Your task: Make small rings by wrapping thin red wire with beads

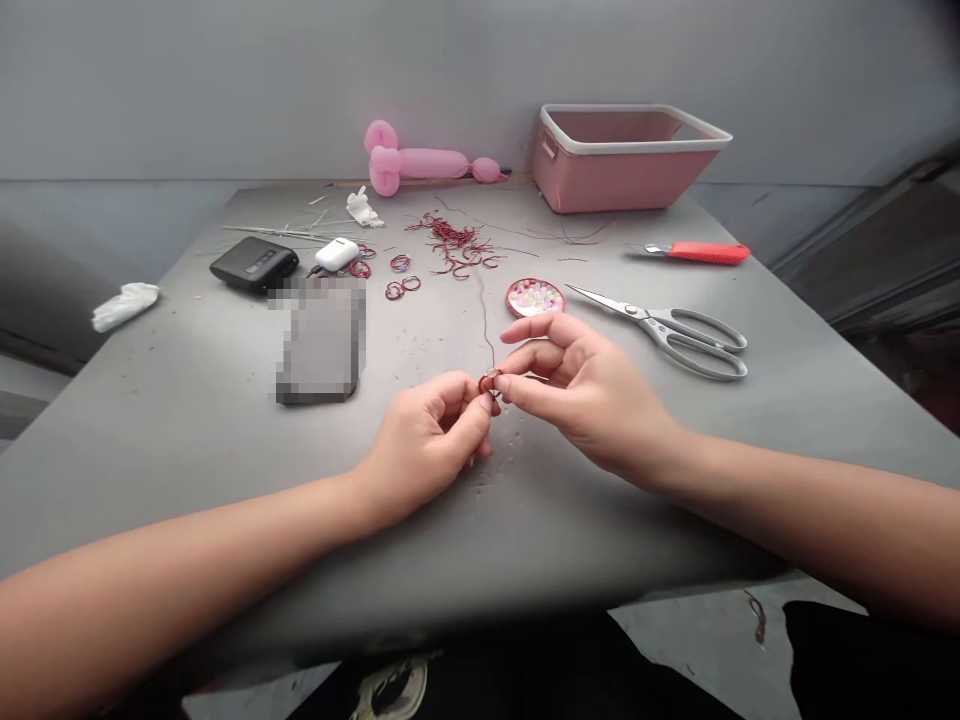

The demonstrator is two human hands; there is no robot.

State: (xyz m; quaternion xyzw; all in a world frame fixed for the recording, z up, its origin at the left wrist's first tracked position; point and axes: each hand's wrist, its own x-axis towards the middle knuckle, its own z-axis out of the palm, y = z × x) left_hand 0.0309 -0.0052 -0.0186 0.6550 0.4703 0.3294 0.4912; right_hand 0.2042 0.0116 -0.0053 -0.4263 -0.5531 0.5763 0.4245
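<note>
Low over the middle of the table, a small dark-red wire ring (484, 384) with a pale bead (492, 373) is held between my two hands. My left hand (442, 425) pinches the ring's lower side between thumb and forefinger. At its right side, my right hand (566, 385) is closed in a pinch on the ring, its other fingers raised. A thin dark wire (486, 325) runs from the ring away across the table. Just beyond my right hand lies a red-rimmed dish of pastel beads (535, 296). My fingertips hide part of the ring.
Grey scissors (667, 330) and a red-handled cutter (705, 253) lie at right. Red wire pieces (457, 240) and several rings (400, 263) sit mid-table. A pink bin (622, 175), balloon (427, 162), black box (255, 263), white case (337, 253) and pixelated dark object (321, 340) surround them.
</note>
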